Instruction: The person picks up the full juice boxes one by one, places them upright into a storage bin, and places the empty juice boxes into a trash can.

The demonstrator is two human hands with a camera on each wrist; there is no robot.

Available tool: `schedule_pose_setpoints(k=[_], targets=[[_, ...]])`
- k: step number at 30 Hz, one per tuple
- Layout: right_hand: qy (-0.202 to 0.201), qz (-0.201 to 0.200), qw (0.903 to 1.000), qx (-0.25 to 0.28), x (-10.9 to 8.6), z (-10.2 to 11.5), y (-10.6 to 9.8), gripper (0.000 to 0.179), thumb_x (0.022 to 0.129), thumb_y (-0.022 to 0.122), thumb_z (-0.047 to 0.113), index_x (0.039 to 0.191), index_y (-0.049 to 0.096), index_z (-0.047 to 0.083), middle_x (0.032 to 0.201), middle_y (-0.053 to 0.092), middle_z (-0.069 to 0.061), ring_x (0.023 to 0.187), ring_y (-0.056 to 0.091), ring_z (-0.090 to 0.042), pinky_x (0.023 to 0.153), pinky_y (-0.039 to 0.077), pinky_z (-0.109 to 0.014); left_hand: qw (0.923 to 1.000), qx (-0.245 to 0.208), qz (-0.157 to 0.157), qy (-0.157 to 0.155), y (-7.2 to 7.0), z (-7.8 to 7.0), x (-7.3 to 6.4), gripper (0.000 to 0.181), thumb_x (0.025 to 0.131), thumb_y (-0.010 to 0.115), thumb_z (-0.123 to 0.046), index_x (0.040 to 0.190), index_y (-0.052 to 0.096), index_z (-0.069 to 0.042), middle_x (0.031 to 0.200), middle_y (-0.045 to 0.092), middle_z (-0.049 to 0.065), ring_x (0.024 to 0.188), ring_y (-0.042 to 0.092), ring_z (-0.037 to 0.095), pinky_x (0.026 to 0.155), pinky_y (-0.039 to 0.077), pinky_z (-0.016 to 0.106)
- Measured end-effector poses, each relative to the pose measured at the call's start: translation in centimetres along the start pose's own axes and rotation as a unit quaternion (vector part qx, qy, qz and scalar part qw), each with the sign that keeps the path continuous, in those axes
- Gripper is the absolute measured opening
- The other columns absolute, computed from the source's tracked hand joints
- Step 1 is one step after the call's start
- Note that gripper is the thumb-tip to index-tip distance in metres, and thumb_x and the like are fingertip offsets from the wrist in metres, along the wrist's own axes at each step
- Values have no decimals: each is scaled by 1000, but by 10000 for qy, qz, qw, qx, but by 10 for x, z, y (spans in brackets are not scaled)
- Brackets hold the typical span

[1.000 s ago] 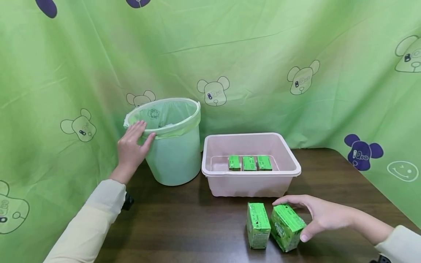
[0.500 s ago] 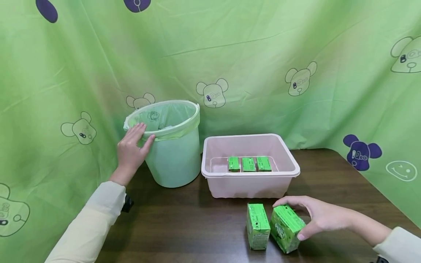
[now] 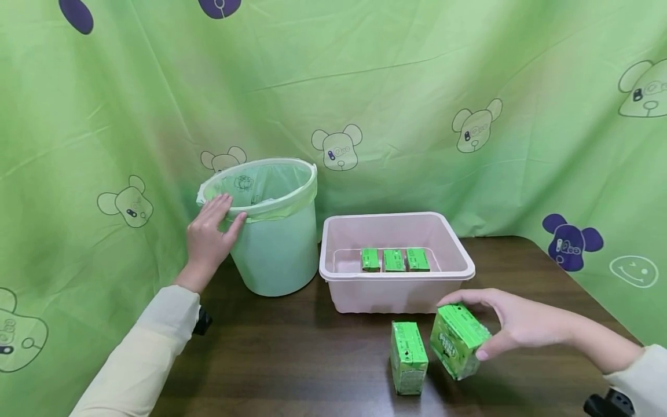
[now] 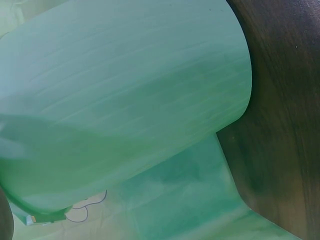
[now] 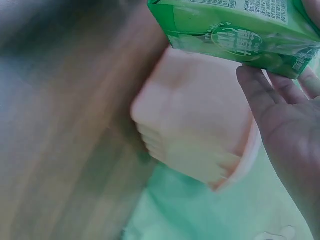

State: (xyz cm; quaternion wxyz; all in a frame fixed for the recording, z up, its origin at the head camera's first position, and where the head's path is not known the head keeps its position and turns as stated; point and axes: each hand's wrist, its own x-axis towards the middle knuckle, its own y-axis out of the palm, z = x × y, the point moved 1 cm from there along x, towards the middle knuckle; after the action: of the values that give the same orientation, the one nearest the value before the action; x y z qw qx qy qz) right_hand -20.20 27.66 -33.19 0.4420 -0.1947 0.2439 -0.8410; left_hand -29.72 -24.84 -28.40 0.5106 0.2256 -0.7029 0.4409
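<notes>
Carton rose off table, right fingers pinching; straight left fingers touch bin rim.

Bin left of tub

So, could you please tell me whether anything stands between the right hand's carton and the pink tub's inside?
Only the near wall of the pink tub does; the other carton stands left of the held carton, apparently off the direct path.
</notes>
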Motion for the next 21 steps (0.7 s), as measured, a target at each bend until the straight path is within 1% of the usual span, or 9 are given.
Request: schedule_pose_setpoints(k=[2,3,7,11,13,16,18,19,21], targets=[[60,-70,9997,-208,1,9,-6,73,74,79,4,139,46,9,119,62,-5,103,61,-22,88,51,-30,10000,-8,-3,7,0,0,0,46,86,73,-25,122,65,2,125,61,19,117,58,36,108,38,41],[104,-91,9997,-217,2,13,-10,73,75,79,3,140,46,9,120,62,-5,103,61,-22,88,51,-31,10000,-9,-5,11,-1,0,-1,46,86,72,-25,122,65,2,125,61,19,117,58,36,108,38,42],[-36,-235,9978,-615,8,29,-26,74,76,79,4,141,44,6,120,61,-4,103,61,-21,88,52,-29,10000,4,-17,51,-1,0,-1,46,87,72,-26,122,65,3,124,62,20,116,58,37,106,40,44],[-272,-168,9986,-420,20,43,-41,74,78,77,-2,143,41,2,124,59,-11,107,61,-24,91,51,-29,10000,33,4,60,-1,1,-1,47,88,69,-30,122,65,3,124,61,20,116,58,37,107,38,42],[-330,-80,9994,-92,27,51,-48,73,79,74,-6,143,39,1,127,56,-15,110,60,-27,93,51,-31,10000,19,-3,64,-1,1,0,48,89,68,-32,122,65,3,124,62,20,116,58,37,108,38,40],[-394,-43,9991,148,39,62,-56,73,80,72,-10,144,38,2,129,53,-20,112,59,-29,93,51,-34,10000,-9,-28,87,0,2,1,48,89,68,-32,121,65,3,124,62,20,116,58,38,107,39,42],[-377,-103,9992,127,48,68,-60,71,81,71,-10,143,39,1,128,53,-21,112,59,-29,92,52,-35,9999,-28,-56,96,1,2,1,47,88,69,-30,121,65,3,123,62,20,116,58,38,106,40,44],[-415,-141,9990,36,52,71,-62,70,82,71,-9,143,38,0,128,53,-22,111,59,-29,91,52,-35,9999,-33,-67,97,1,2,2,47,87,70,-29,121,65,3,123,62,20,116,58,38,106,40,44],[-297,-314,9989,-181,62,77,-66,69,82,72,-6,143,40,0,126,55,-19,111,60,-27,91,52,-33,9999,-38,-73,94,1,2,1,46,86,71,-27,121,65,3,123,62,21,116,58,38,106,40,45]])
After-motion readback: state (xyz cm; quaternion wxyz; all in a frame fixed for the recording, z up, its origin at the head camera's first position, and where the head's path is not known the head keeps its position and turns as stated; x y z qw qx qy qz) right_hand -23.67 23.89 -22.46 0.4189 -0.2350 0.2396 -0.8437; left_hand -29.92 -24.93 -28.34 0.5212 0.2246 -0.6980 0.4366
